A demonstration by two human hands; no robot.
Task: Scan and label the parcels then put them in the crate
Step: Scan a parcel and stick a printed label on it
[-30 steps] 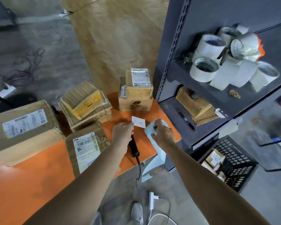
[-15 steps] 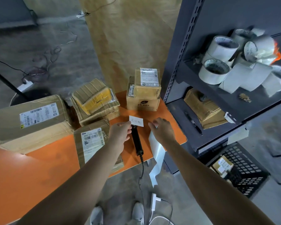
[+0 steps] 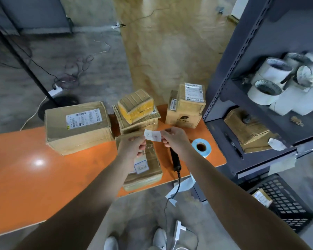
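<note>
Far left on the orange table (image 3: 34, 186) sits a large parcel (image 3: 78, 127) with a shipping slip on top; no hand is on it. Beside it is a stack of flat parcels (image 3: 136, 112), slightly askew, which we also log as untouched. In front of the stack lies the near parcel (image 3: 146, 170), printed slip face up, directly under the hands.

The left hand (image 3: 132, 147) has its fingers curled and pinches the left end of a small white label (image 3: 153, 135). The right hand (image 3: 175, 139) pinches the right end of the same label. It is held taut between the two over the far end of the near parcel, and as far as we can tell it is not touching the parcel. The print is too small to read.

Just right of the near parcel the black scanner (image 3: 174, 159) lies on the table, its cable trailing off the front edge. Next to it is the blue label roll (image 3: 201, 147). Behind them a small upright parcel (image 3: 186, 109) stands close to the shelf rack (image 3: 222, 98).

Low right, on the floor, is the black crate (image 3: 285, 202), with at least one boxed parcel (image 3: 262, 197) inside.

Our reading is that labelling is the step in hand. With the scanner lying unheld, we judge the scan for this parcel likely done, though we cannot confirm it. The next move calls for lowering the label onto bare cardboard, clear of the existing slip, and smoothing it from one end to the other to avoid creases. The parcel then goes right and down to the crate. Several parcels on the table remain to be processed.
</note>
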